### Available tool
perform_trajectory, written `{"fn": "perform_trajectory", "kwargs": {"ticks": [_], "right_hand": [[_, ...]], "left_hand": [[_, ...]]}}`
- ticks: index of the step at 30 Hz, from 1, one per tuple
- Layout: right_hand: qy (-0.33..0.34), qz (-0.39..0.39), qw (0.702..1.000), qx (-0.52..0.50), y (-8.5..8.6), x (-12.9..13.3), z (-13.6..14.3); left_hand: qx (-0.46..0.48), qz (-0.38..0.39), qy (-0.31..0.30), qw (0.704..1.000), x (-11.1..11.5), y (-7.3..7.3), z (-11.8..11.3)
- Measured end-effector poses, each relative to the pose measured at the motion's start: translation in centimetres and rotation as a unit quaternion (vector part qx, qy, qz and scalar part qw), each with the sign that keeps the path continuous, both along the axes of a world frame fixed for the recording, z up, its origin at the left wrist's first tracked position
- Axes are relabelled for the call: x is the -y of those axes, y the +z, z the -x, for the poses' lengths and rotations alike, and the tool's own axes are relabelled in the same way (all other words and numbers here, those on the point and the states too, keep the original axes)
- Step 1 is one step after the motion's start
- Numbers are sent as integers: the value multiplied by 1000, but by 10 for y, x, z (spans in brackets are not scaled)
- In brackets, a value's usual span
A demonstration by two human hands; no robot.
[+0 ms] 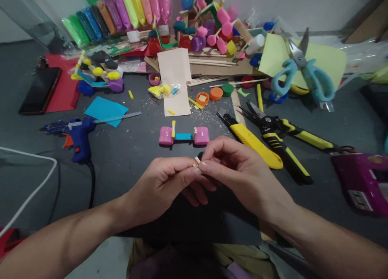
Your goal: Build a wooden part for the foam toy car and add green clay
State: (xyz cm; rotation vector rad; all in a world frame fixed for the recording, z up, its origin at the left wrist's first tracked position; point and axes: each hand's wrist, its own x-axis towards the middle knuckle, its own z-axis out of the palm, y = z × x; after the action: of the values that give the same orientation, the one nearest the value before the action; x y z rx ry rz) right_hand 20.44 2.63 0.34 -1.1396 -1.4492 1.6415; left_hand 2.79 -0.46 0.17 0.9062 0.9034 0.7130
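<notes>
Left hand (pixel 165 186) and right hand (pixel 242 165), narrowed fingertip to fingertip, pinch a white piece (pixel 197 160), apparently unattached. At eleven o'clock from them lies the car (pixel 183 136), with pink wheels (pixel 202 136) and yellow post (pixel 173 127) in place.

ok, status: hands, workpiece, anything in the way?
Left hand and right hand together, pinching small pale piece. Pink-and-blue assembly just beyond. Yellow cutter close beside right hand, possible snag.
</notes>
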Motion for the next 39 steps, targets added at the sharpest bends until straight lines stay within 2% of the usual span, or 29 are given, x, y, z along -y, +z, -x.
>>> {"fn": "perform_trajectory", "kwargs": {"ticks": [2, 3, 5, 7, 10, 13, 18, 21, 24, 27, 30, 33, 36, 39], "right_hand": [[-12, -130, 989, 74, -1, 3, -2], [-8, -207, 972, 108, -1, 4, -4], [10, -355, 920, 166, -3, 6, -8], [29, -452, 862, 227, -5, 6, -10], [45, -504, 805, 311, -6, 5, -11], [47, -512, 789, 336, -7, 5, -9], [25, -472, 829, 298, -8, 7, -8], [17, -416, 875, 246, -6, 7, -7], [9, -284, 941, 186, -1, 6, -4], [-20, -142, 981, 132, 3, 5, 0], [-18, -26, 998, 54, 4, 1, 1], [-1, 63, 998, 2, 3, -2, 1], [-8, 64, 998, -9, 3, -1, 2], [-33, 6, 999, 18, 3, 2, 4]], "left_hand": [[30, 19, -4, 999, 0, -1, 1], [42, 30, -2, 999, 0, -1, 2], [65, 54, 4, 996, -1, -3, 3], [77, 75, 11, 994, -2, -4, 3], [69, 83, 19, 994, -3, -7, 2], [40, 62, 23, 997, -3, -8, 1], [-55, -15, 32, 998, -3, -5, 0], [-99, -69, 38, 992, -2, -4, -1], [-132, -121, 44, 983, 0, -4, -2], [-148, -146, 50, 977, 2, -5, -1], [-166, -162, 60, 971, 2, -5, 0], [-200, -198, 56, 958, 0, -5, 1], [-210, -214, 53, 952, -1, -6, 1], [-191, -189, 60, 961, -3, -7, 0]]}}
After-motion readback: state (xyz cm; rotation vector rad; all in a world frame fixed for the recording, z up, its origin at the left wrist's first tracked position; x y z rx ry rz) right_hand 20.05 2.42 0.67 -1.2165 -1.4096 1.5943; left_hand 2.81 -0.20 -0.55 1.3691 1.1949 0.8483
